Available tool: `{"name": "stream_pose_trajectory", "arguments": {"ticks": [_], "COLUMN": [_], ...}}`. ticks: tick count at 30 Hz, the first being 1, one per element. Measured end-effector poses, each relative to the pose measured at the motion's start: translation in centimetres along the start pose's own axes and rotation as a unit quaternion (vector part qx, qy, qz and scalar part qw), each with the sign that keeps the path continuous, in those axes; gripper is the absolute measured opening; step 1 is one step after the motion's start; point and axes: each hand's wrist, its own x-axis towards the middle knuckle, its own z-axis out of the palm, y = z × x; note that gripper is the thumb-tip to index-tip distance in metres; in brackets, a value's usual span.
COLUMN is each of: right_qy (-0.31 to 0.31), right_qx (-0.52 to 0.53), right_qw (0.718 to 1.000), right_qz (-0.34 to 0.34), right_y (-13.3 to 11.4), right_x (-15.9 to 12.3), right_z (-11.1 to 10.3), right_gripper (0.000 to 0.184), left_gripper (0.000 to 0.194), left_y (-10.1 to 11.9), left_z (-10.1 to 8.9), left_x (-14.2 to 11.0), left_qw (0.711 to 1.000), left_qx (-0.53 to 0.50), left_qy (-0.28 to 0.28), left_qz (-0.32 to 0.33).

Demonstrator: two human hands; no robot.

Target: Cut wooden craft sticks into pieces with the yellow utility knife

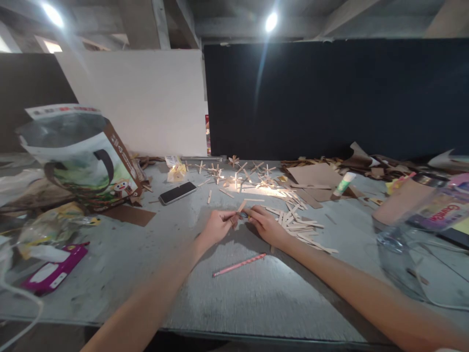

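Note:
My left hand (217,227) is closed in a pinch on a wooden craft stick (242,206), which slants up from the fingertips. Close beside it, my right hand (269,226) has its fingers drawn together around something small and dark, too small to make out. The fingertips of both hands nearly meet above the grey table (234,303). A loose pile of craft sticks (298,222) lies just right of my right hand. Nearer to me, a pink pencil (239,265) rests on the tabletop. Behind the hands stand several crossed-stick pieces (256,168).
A black phone (178,193) lies left of centre. Farther left are a large printed bag (88,166) and a purple device (56,269). To the right are a glue stick (344,184), cardboard pieces (311,176) and a clear plastic bottle (399,244). Dark and white panels rise behind.

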Motion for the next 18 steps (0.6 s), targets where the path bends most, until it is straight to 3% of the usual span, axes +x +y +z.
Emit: {"name": "stream_pose_trajectory", "arguments": {"ticks": [6,14,18], "right_qy": [0.012,-0.003,-0.006], "right_qx": [0.006,0.001,0.004], "right_qw": [1.0,1.0,1.0], "right_qz": [0.008,0.001,0.006], "right_y": [0.22,0.0,-0.04], "right_x": [-0.08,-0.2,-0.16], "right_z": [0.31,0.12,0.04], "right_gripper": [0.036,0.039,0.039], "left_gripper": [0.042,0.051,0.055], "left_y": [-0.14,-0.57,-0.61], "left_z": [0.18,-0.15,-0.1], "left_x": [-0.08,0.17,0.18], "left_qw": [0.997,0.993,0.994], "left_qx": [0.063,-0.096,-0.099], "left_qy": [0.034,-0.041,-0.035], "left_qz": [0.023,-0.055,-0.041]}}
